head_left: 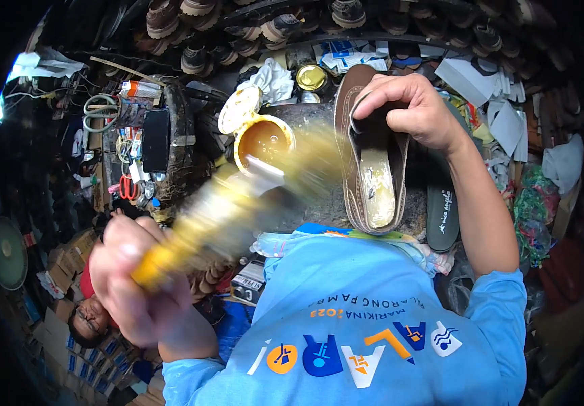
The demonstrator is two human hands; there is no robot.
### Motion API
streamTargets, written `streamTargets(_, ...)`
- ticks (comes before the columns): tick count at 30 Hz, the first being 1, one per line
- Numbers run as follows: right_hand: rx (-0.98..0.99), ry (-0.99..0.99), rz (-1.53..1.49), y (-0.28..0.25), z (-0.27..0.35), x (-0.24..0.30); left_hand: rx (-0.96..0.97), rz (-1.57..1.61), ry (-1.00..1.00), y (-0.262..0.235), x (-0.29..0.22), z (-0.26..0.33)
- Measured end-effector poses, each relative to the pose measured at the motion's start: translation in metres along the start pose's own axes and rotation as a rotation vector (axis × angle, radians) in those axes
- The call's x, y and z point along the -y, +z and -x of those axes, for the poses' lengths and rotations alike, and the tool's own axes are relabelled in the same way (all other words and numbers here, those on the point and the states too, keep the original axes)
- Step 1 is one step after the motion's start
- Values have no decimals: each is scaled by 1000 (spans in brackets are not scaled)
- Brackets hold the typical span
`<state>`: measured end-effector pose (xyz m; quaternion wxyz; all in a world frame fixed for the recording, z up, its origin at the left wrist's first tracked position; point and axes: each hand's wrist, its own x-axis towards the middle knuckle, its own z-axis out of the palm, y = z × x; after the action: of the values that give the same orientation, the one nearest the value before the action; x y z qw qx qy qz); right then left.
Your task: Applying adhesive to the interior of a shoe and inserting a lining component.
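My left hand (136, 277), smeared by motion, is closed around the yellow handle of a glue-coated brush (211, 220). The brush blurs as it reaches past an open can of amber glue (270, 141), whose crusted lid (240, 109) is folded back. With curled fingers, my right hand (410, 108) grips the upper of a brown leather shoe (350, 169). The shoe's inside faces up, and its heel end points toward me. A wet, shiny, cream-coloured layer (378, 189) covers the inner sole there. The shoe's toe part is partly hidden by my right hand.
A dark insole (442, 213) lies right of the shoe. Left of the can are a black phone (156, 141), green-handled scissors (99, 114) and red-handled scissors (128, 187). Behind stands a round tin (311, 78), below rows of shoes. Another person (89, 321) is at lower left.
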<state>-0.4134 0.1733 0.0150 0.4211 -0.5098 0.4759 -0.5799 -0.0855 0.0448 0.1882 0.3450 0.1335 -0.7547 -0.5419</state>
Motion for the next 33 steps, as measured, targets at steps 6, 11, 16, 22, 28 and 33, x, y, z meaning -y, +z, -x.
streamTargets(6,215,20,130,5,-11,22,-427,56,-475,-26,108,22)
streamTargets(11,-2,-135,421,16,15,53,-320,39,-662,-11,171,53)
streamTargets(16,-307,-532,151,94,86,138,-206,-310,-545,-24,168,55)
streamTargets(22,69,-1182,-366,150,88,168,-214,-724,64,-27,134,24)
streamTargets(28,11,-1143,-362,150,95,170,-56,-590,187,19,121,14)
streamTargets(33,4,-1063,-387,149,95,173,59,-593,155,39,120,33)
